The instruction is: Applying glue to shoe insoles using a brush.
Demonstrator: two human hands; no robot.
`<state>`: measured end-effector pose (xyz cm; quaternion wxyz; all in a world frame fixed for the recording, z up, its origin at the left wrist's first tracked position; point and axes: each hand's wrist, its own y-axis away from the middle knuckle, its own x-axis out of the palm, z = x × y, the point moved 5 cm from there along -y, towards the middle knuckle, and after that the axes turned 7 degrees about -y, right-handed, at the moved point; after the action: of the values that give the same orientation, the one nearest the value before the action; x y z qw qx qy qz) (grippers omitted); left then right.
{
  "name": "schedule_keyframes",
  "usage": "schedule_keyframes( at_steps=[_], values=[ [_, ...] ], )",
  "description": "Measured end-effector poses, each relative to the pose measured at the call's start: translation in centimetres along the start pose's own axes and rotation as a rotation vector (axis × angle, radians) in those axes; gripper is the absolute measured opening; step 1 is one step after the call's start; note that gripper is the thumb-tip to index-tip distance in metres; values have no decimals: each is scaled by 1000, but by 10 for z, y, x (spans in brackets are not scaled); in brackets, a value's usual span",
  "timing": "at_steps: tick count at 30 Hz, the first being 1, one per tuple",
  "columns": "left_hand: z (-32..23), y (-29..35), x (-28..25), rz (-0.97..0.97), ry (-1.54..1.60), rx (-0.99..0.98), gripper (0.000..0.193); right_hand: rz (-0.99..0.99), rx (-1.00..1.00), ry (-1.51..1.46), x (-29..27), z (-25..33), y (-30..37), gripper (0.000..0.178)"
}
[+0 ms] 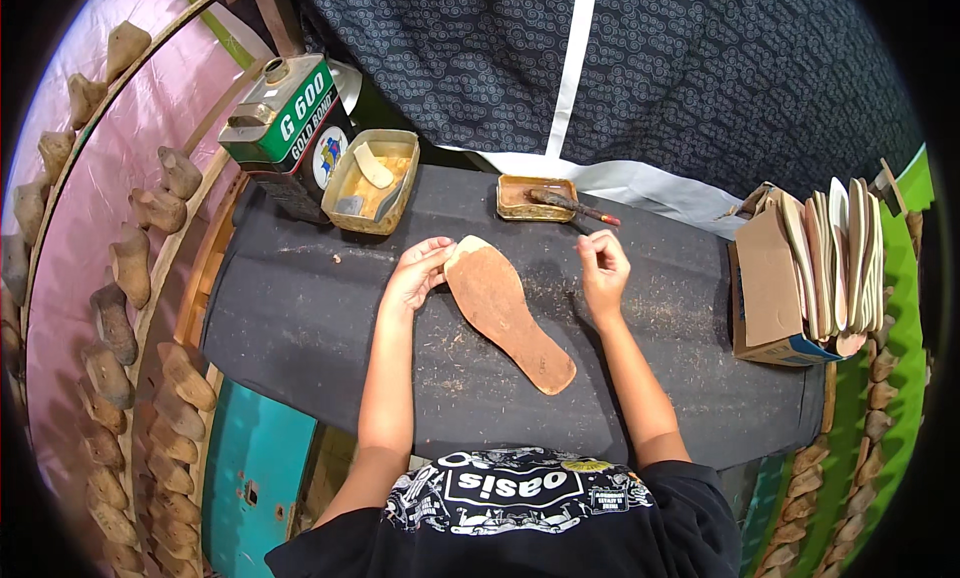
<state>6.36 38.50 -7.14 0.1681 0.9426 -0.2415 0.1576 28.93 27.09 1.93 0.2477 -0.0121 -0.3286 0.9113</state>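
left hand pinches the sole, mostly brown, one pale corner seemingly left; right of the sole, right hand has fingers together, grip unclear

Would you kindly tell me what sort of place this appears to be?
It looks like a shoemaking workshop: shoe lasts line racks on both sides, a cardboard box holds upright insole-shaped pieces, and the left hand holds a brown sole.
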Motion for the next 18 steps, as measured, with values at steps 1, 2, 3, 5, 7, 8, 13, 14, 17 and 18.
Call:
schedule_keyframes(
  at_steps=[1, 2, 3, 5, 7, 8, 13, 14, 17, 18],
  values=[
    [0, 1, 0, 16, 15, -1, 17, 76, 76, 51, 6, -3, -3, 21],
    [-1, 1, 2, 33, 30, -1, 17, 151, 152, 103, 11, -7, -5, 23],
    [-2, 2, 2, 32, 30, 0, 17, 217, 185, 104, 17, -15, -5, 26],
    [-4, 4, 3, 47, 49, 1, 18, 405, 274, 177, 29, -27, -5, 25],
    [-6, 6, 4, 63, 55, 5, 18, 444, 386, 93, 39, -41, -3, 23],
    [-7, 7, 6, 83, 61, 8, 19, 481, 498, 10, 45, -47, -2, 22],
    [-6, 6, 14, 149, 83, 1, 20, 548, 738, -24, 61, -57, -12, 24],
    [-6, 7, 15, 160, 84, -7, 20, 551, 736, -25, 64, -56, -15, 24],
    [-5, 6, 17, 157, 78, -5, 21, 714, 889, 0, 78, -58, -9, 23],
    [-5, 6, 18, 169, 82, -6, 21, 717, 886, 0, 80, -59, -7, 23]
  ],
)
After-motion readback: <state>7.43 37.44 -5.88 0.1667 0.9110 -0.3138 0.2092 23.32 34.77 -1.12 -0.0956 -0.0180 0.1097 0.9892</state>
